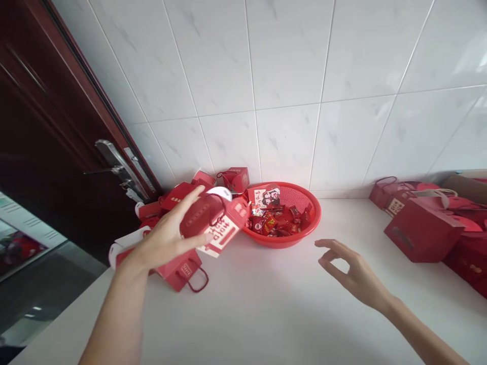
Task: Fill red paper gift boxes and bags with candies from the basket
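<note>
My left hand grips a small red gift box with gold-white lettering and a cord handle. The box is tilted above the table, left of a red plastic basket. Inside the basket lie several red-wrapped candies and a printed card. To the right of the basket, my right hand hovers over the table, thumb and fingers curved with a gap between them and nothing held. Under and behind my left hand is a pile of other red gift boxes, partly hidden by the hand.
More red gift boxes are heaped at the right. One small red box stands behind the basket, near the tiled wall. A dark door with a metal handle is at the left, beside the white table.
</note>
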Demonstrator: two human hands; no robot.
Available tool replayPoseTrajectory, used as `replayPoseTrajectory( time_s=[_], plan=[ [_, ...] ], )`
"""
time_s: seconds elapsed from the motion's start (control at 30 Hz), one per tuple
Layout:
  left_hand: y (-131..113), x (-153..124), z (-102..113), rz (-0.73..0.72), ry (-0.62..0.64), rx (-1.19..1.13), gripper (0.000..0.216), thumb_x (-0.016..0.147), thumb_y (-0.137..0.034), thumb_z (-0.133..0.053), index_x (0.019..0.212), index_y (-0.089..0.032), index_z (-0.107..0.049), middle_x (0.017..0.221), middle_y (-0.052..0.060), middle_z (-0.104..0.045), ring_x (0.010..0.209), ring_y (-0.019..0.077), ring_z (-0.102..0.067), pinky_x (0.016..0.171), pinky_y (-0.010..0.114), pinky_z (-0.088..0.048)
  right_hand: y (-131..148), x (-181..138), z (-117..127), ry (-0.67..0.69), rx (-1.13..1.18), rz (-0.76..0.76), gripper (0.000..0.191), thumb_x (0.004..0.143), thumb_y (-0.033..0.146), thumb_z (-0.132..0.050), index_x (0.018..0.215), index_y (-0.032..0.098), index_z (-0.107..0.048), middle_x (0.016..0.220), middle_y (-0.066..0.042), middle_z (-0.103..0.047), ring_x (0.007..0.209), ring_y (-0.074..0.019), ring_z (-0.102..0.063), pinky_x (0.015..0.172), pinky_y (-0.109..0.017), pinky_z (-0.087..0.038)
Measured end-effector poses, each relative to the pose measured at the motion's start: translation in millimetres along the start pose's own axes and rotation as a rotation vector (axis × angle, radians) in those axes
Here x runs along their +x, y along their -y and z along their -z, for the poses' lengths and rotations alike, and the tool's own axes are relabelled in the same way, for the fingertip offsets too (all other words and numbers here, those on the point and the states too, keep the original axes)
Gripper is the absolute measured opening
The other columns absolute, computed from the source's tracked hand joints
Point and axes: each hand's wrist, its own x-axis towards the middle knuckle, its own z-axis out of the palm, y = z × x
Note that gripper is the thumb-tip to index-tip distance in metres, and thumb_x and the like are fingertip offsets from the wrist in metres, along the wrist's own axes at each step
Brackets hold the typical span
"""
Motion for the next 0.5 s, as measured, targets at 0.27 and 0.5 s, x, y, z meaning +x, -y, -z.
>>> replayPoseTrajectory(
  time_s=[0.27, 0.5],
  plan=[
    [-29.7, -24.2, -98.4, -0.268, 0.227, -0.479, 0.100, 0.079, -0.046, -0.071, 0.158, -0.029, -0.013, 0.164, 0.010, -0.023, 0.149, 0.0317, -0.029, 0.120, 0.045, -0.032, 52.7, 50.6, -12.5, 0.097, 0.479, 0.063, 0.041, 0.096, 0.054, -0.049, 0.125, 0.026, -0.053, 0.119, -0.008, -0.064, 0.091, -0.0197, -0.067, 0.077, -0.035, -0.058],
    [-17.3, -39.9, -151.7, -0.216, 0.296, -0.441, 0.092, 0.080, -0.027, -0.072, 0.156, -0.033, -0.021, 0.165, 0.009, -0.018, 0.152, 0.0310, -0.017, 0.122, 0.047, -0.026, 48.8, 52.7, -15.6, 0.219, 0.277, 0.044, 0.033, 0.084, 0.036, -0.066, 0.112, 0.022, -0.059, 0.093, -0.002, -0.066, 0.067, -0.0136, -0.060, 0.061, -0.027, -0.050]
  ],
)
